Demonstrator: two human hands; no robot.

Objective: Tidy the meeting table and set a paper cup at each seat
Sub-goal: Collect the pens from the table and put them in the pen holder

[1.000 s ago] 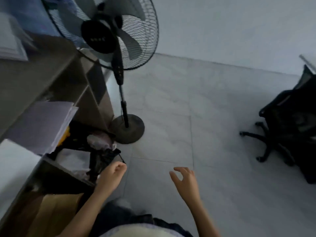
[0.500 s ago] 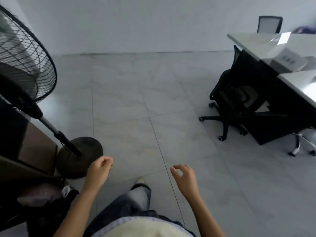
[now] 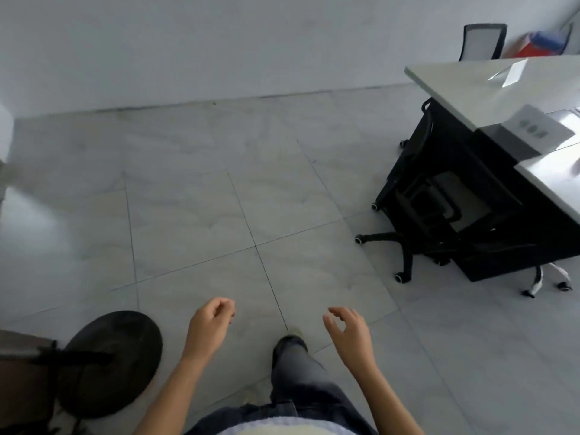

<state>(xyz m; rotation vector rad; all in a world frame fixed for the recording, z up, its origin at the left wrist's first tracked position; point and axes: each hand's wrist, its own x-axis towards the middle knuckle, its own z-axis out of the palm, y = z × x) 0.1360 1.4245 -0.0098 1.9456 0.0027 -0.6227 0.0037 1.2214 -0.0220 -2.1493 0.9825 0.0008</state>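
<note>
My left hand and right hand hang empty, fingers loosely curled, with the meeting table well apart at the right.

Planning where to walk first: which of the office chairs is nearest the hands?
The black chair tucked under the table's near side, castors on the floor. The mesh-backed chair stands farther off, by the wall.

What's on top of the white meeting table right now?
On the white meeting table sit a grey-and-white box at the near edge and a small white paper or card farther back. No paper cups show, but the frame cuts off the table's right part.
</note>
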